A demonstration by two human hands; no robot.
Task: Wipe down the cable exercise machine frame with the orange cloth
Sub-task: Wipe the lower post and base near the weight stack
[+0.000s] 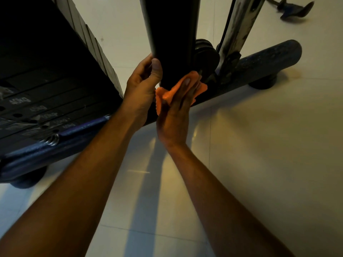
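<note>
- A pale tiled floor [259, 164] filled most of the view, glossy, with soft light patches and the shadows of my two arms across it.
- The cable exercise machine frame [259, 60] lay across it: one long dark blue base tube running from lower left to upper right, standing on round black feet, two of which I could see.
- At upper left sat one weight stack [46, 101], black plates marked in kilograms, with 40kg readable.
- One thick black upright post [170, 34] rose from the base at the centre; one chromed guide rod [239, 28] stood just beside it on the right, with a black pulley wheel [206, 52] between them.
- One dark handle attachment [295, 10] lay on the floor at upper right, well apart.
- My left hand [143, 86] was grasping the post's foot, thumb pressed flat on its front.
- My right hand [176, 112] pressed the single orange cloth [167, 93] against the post's base, fingers fairly straight over it, thumb hidden.
</note>
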